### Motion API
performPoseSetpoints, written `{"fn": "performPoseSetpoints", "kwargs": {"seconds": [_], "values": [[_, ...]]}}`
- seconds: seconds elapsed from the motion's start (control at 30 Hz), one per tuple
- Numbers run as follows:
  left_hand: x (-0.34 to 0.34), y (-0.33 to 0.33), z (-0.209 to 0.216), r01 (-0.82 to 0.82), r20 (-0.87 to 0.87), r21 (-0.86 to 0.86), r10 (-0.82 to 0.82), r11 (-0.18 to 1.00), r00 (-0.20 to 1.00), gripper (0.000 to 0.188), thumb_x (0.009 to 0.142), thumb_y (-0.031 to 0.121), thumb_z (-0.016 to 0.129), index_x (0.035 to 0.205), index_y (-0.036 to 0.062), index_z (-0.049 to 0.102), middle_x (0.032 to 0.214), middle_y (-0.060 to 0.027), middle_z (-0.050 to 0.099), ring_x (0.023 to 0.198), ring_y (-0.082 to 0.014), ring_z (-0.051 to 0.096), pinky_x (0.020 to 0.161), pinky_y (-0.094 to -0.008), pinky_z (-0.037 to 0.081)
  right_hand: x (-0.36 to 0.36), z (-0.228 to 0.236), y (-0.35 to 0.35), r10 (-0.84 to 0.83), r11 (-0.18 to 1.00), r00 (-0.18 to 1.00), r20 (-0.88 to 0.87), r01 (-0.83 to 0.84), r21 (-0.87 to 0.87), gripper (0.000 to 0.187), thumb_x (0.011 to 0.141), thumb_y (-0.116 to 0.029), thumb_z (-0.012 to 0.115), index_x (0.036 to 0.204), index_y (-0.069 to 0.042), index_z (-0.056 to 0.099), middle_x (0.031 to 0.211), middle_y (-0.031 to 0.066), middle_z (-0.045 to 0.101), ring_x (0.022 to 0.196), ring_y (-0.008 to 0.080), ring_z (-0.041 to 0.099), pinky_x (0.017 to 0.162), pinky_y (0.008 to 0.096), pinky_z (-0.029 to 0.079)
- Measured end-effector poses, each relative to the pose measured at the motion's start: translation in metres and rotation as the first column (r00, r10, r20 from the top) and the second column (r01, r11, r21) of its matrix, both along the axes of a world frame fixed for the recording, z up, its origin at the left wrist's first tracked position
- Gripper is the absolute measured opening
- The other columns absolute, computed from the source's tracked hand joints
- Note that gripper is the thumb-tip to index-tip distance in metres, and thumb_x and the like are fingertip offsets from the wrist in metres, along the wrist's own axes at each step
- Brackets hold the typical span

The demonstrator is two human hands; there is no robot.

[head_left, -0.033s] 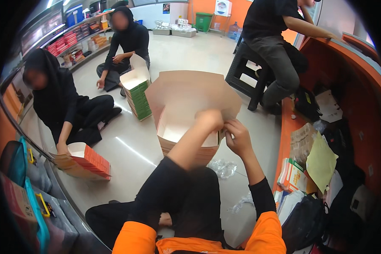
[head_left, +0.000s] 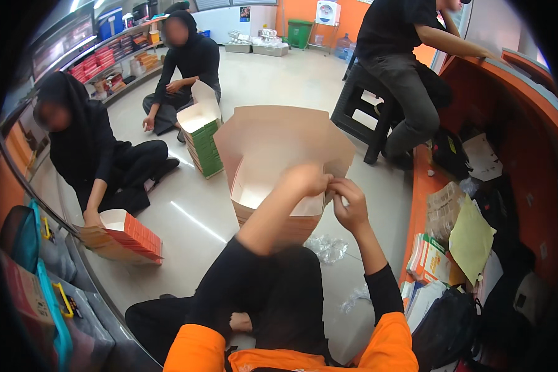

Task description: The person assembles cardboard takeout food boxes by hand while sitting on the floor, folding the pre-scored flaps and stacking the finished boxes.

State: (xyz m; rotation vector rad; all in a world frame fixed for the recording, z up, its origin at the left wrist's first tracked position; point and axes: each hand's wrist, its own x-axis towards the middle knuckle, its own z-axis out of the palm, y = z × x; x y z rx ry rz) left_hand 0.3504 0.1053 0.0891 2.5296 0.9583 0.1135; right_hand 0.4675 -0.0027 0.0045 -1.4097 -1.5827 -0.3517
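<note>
A stack of nested cardboard food boxes stands on the floor before my legs. The top box is white inside, with a wide brown lid flap raised at its far side. My left hand reaches across the box, blurred, its fingers closed at the right-hand corner. Just beside it, my right hand pinches the same corner from outside, thumb and forefinger together. The two hands' fingertips almost meet there, and they hide the tucked cardboard between them.
Two people sit on the floor at left, near a green box stack and a red box stack. Another person sits on a black stool. Crumpled clear plastic lies right of the stack. An orange shelf unit holds papers and bags.
My left hand has shifted slightly down and its fingers have come closer to my right hand's fingertips at the box corner. The view has moved a little.
</note>
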Motion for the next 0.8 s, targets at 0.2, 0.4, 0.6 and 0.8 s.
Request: {"fn": "performPoseSetpoints", "kwargs": {"seconds": [0.2,0.4,0.6,0.8], "values": [[-0.093,0.048,-0.038,-0.678,0.536,0.282,0.474,0.679,0.699,0.065,0.091,0.056,0.036,0.111,-0.0006,0.061,0.110,-0.0279,0.057,0.093,-0.0386,0.058,0.090,-0.0448,0.042,-0.002,0.016,-0.011,-0.263,0.933,0.748,-0.609,0.038,-0.357,0.043,0.094,-0.034,0.045,0.107,0.003,0.061,0.102,0.0220,0.064,0.094,0.0340,0.062,0.082,0.0331,0.048],[-0.108,0.096,-0.052,-0.332,0.109,-0.700,0.555,0.632,0.825,0.088,0.088,0.068,0.018,0.139,-0.0017,0.034,0.128,-0.0228,0.050,0.108,-0.0328,0.056,0.083,-0.0432,0.049,-0.031,0.043,0.038,-0.571,0.585,0.778,-0.263,0.160,-0.795,0.072,0.094,-0.054,0.022,0.115,0.005,0.058,0.111,0.0324,0.057,0.111,0.0455,0.052,0.100,0.0422,0.037],[-0.100,0.084,-0.059,-0.261,0.276,-0.540,0.461,0.800,0.843,0.088,0.089,0.067,0.019,0.135,-0.0056,0.037,0.128,-0.0215,0.049,0.101,-0.0293,0.058,0.068,-0.0381,0.053,-0.036,0.043,0.037,-0.596,0.631,0.747,-0.295,0.208,-0.748,0.062,0.095,-0.040,0.021,0.111,0.008,0.057,0.108,0.0329,0.057,0.109,0.0462,0.052,0.097,0.0457,0.038],[-0.098,0.083,-0.051,-0.320,0.162,-0.545,0.472,0.775,0.867,0.088,0.090,0.064,0.021,0.117,-0.0149,0.050,0.100,-0.0248,0.060,0.070,-0.0249,0.060,0.054,-0.0349,0.049,-0.029,0.026,0.040,-0.576,0.682,0.745,-0.337,0.210,-0.701,0.055,0.095,-0.037,0.024,0.107,0.005,0.057,0.106,0.0317,0.058,0.106,0.0463,0.053,0.095,0.0461,0.039]]}}
